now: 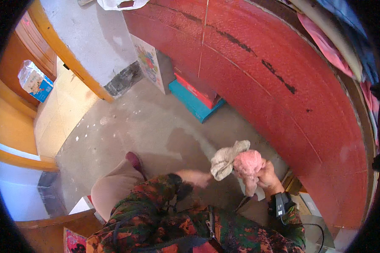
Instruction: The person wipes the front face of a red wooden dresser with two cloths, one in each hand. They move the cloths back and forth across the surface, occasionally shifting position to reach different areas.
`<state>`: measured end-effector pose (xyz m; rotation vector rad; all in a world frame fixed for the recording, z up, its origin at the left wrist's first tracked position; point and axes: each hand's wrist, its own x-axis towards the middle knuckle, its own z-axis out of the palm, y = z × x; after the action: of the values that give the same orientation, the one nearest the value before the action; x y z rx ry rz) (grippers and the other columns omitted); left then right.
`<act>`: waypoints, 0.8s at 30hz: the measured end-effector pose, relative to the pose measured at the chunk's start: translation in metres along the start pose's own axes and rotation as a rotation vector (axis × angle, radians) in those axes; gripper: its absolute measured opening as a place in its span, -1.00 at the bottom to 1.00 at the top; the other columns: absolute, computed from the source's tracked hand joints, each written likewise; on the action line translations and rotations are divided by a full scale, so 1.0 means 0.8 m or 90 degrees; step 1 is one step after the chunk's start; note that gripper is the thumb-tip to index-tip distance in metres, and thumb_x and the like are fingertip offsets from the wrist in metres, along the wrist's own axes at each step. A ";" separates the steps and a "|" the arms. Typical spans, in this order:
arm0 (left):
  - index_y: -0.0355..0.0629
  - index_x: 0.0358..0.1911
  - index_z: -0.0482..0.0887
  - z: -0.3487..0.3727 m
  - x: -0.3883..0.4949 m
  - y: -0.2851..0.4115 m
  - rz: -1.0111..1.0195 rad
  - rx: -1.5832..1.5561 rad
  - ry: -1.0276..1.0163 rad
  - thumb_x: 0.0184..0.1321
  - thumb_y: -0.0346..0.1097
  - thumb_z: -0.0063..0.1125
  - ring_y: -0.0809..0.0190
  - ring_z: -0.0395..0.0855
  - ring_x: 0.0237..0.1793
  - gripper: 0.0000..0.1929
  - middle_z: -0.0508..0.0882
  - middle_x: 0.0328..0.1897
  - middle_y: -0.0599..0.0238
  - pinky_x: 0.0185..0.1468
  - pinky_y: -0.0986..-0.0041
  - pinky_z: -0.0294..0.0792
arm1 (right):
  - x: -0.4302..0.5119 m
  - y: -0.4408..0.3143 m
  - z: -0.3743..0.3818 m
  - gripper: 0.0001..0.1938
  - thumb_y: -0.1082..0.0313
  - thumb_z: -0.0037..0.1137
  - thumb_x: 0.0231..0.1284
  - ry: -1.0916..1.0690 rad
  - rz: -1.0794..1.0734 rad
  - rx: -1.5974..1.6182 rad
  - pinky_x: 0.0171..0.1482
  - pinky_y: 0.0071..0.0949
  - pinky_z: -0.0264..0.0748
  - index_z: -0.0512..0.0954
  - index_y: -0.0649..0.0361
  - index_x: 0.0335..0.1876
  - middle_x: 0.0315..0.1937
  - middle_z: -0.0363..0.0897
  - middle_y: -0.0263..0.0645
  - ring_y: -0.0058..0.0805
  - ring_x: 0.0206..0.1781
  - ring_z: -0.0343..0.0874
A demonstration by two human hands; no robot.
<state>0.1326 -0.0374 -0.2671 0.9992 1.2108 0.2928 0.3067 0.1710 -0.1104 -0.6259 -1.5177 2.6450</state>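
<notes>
My right hand (268, 176) grips a bunched pink fluffy cloth (247, 162), part of which hangs below the fingers. Against the left side of the pink cloth is a crumpled beige-grey cloth (224, 162). My left hand (198, 178) is motion-blurred and comes close to the lower left edge of the beige-grey cloth. Whether its fingers hold that cloth cannot be made out. A pale flat piece (259, 193) shows below the pink cloth, partly hidden by it. Both hands are in front of my body, above the grey floor.
A red-painted platform wall (272, 79) rises close on the right, with folded textiles (332, 47) on top. At its foot lie a red box (196, 90) and a teal box (190, 100), beside a leaning picture panel (148, 63). An orange door frame (72, 76) stands left.
</notes>
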 end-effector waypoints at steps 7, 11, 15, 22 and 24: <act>0.15 0.16 0.53 -0.009 0.051 -0.036 0.057 -0.446 -0.080 0.23 0.05 0.10 0.24 0.49 -0.02 -0.56 0.60 -0.01 0.27 0.01 0.30 0.38 | 0.000 0.004 -0.024 -0.66 0.65 0.25 -0.05 0.092 0.020 -0.039 -0.03 -0.47 0.52 0.58 0.30 -0.07 -0.14 0.64 -0.32 -0.53 -0.12 0.60; 0.15 0.15 0.53 -0.027 0.060 -0.041 0.039 -0.398 -0.114 0.23 0.04 0.10 0.24 0.50 -0.03 -0.57 0.60 -0.01 0.26 0.02 0.31 0.37 | 0.000 0.003 -0.024 -0.60 0.72 0.19 -0.08 0.189 0.095 -0.051 0.00 -0.47 0.51 0.57 0.30 -0.03 -0.11 0.64 -0.31 -0.50 -0.09 0.59; 0.15 0.15 0.54 -0.051 0.048 -0.052 -0.003 -0.346 -0.127 0.23 0.02 0.10 0.23 0.50 -0.03 -0.57 0.60 -0.02 0.25 0.03 0.31 0.37 | 0.010 -0.011 0.003 -0.46 0.76 0.18 -0.16 0.136 -0.036 0.019 0.09 -0.45 0.47 0.50 0.35 0.10 -0.01 0.60 -0.26 -0.48 -0.01 0.56; 0.15 0.14 0.55 -0.137 -0.011 -0.058 -0.065 -0.177 -0.145 0.22 -0.01 0.10 0.23 0.51 -0.03 -0.59 0.61 -0.03 0.24 0.05 0.32 0.36 | 0.008 -0.059 0.108 -0.41 0.54 0.35 -0.13 0.144 -0.189 0.177 0.10 -0.27 0.53 0.42 0.41 0.15 0.05 0.55 -0.10 -0.29 0.00 0.60; 0.15 0.14 0.56 -0.149 -0.023 -0.071 -0.065 -0.138 -0.147 0.22 -0.02 0.10 0.22 0.52 -0.03 -0.60 0.61 -0.03 0.23 0.05 0.33 0.36 | 0.005 -0.060 0.137 -0.38 0.48 0.37 -0.13 0.142 -0.223 0.142 0.08 -0.24 0.55 0.41 0.41 0.15 0.02 0.56 -0.07 -0.26 -0.01 0.61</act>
<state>0.0040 -0.0240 -0.2998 0.7576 0.9933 0.2159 0.2555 0.1067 -0.0228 -0.5564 -1.1338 2.3431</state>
